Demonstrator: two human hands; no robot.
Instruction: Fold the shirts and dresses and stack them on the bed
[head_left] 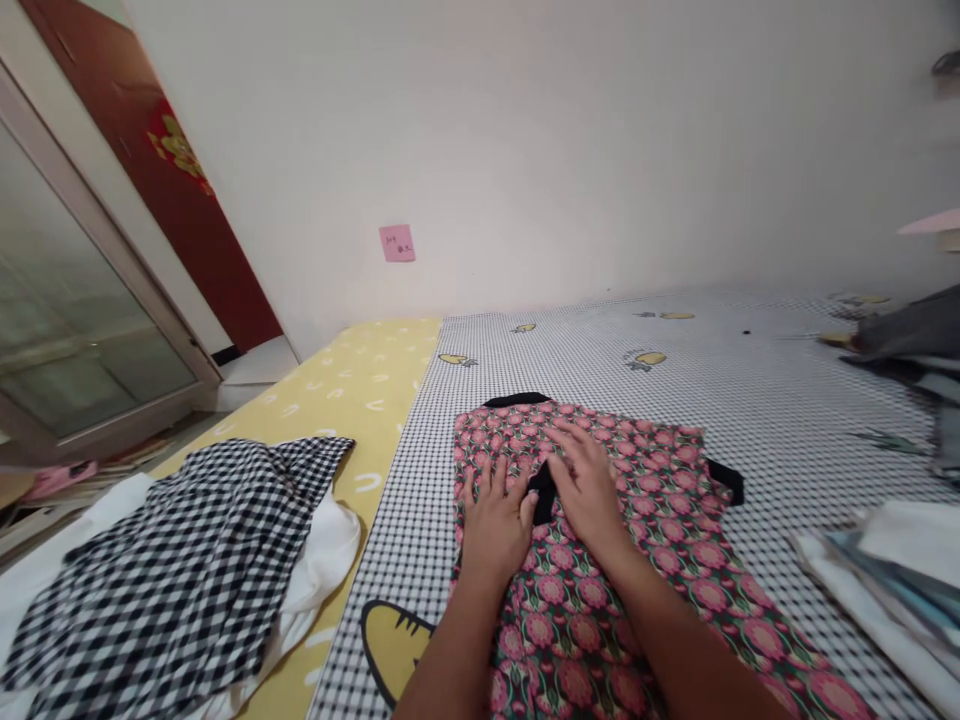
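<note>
A pink floral garment (667, 500) with black trim lies spread on the checked bed sheet, its left side folded inward. Flat on its upper left part rests my left hand (499, 520), fingers spread. My right hand (589, 490) presses on the cloth just to the right, its fingers stretched out too. Between the two hands shows a black cuff or band (543, 492), close to my left thumb and right index finger. A second black cuff (726, 482) sticks out at the garment's right, and a black collar edge (517, 399) is at its top.
At the left, a black-and-white checked garment (202, 550) lies over white cloth (326, 545) on the yellow sheet part (375, 400). Folded clothes (900, 570) are stacked at the right, with dark clothes (915, 335) behind. A white wall (540, 150) with a pink note (397, 243) stands behind the bed.
</note>
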